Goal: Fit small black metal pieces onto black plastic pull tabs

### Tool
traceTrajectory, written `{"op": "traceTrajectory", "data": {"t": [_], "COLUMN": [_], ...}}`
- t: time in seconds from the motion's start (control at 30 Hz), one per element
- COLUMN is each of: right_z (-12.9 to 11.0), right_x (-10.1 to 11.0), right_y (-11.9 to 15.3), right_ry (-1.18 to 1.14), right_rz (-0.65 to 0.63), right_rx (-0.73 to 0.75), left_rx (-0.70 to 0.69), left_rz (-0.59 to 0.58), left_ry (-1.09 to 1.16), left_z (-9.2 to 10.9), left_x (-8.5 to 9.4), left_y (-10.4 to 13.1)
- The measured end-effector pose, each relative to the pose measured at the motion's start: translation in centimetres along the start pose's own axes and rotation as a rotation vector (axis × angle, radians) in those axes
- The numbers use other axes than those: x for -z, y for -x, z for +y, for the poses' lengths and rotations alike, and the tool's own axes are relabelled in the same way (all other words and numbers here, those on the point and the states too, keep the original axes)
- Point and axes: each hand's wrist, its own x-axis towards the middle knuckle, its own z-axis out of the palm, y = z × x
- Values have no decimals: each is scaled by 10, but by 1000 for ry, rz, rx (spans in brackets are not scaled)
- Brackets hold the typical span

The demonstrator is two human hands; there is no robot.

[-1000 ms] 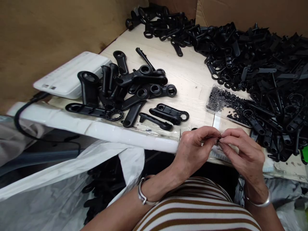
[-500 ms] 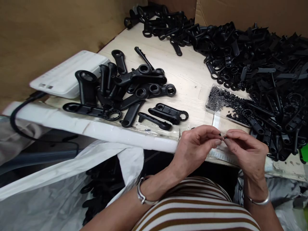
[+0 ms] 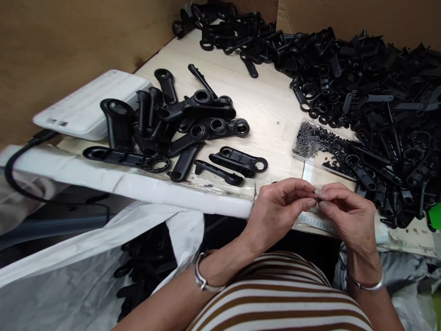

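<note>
My left hand (image 3: 275,211) is pinched at the table's front edge, its fingertips around a tiny dark piece (image 3: 317,199). Facing it, my right hand (image 3: 349,214) is also pinched on a tiny dark piece, and the fingertips of both hands meet. Whether they share one piece or hold two is too small to tell. Just behind the hands lies a clear shallow tray (image 3: 299,154) of tiny black and grey parts. Left of my left hand, several black plastic arms with ring ends (image 3: 237,161) lie on the pale table (image 3: 268,101).
A large heap of black parts (image 3: 375,92) covers the back and right of the table. At the left sits a white box (image 3: 93,103) with a black cable (image 3: 17,184). White foam (image 3: 138,184) lines the front edge. Below, a white bag (image 3: 86,285) holds black parts.
My right hand has moved slightly left, closing the small gap to my left fingertips. The whole view has shifted a little.
</note>
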Motion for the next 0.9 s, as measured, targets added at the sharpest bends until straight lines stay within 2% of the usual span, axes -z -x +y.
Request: {"op": "traceTrajectory", "data": {"t": [0.23, 0.43, 0.67, 0.8, 0.9], "right_z": [-5, -12, -16, -18, -19], "right_x": [3, 0, -1, -3, -7], "right_y": [-1, 5, 8, 6, 4], "right_ry": [245, 484, 651, 737, 757], "right_rz": [-37, 39, -13, -67, -36], "right_rx": [144, 235, 365, 451, 456], "left_rx": [-74, -194, -355, -364, -350], "left_rz": [7, 45, 40, 38, 39], "left_ry": [-153, -334, -541, -620, -603], "left_z": [-1, -3, -1, -2, -2], "left_x": [1, 3, 2, 4, 5], "left_y": [1, 2, 1, 1, 1]}}
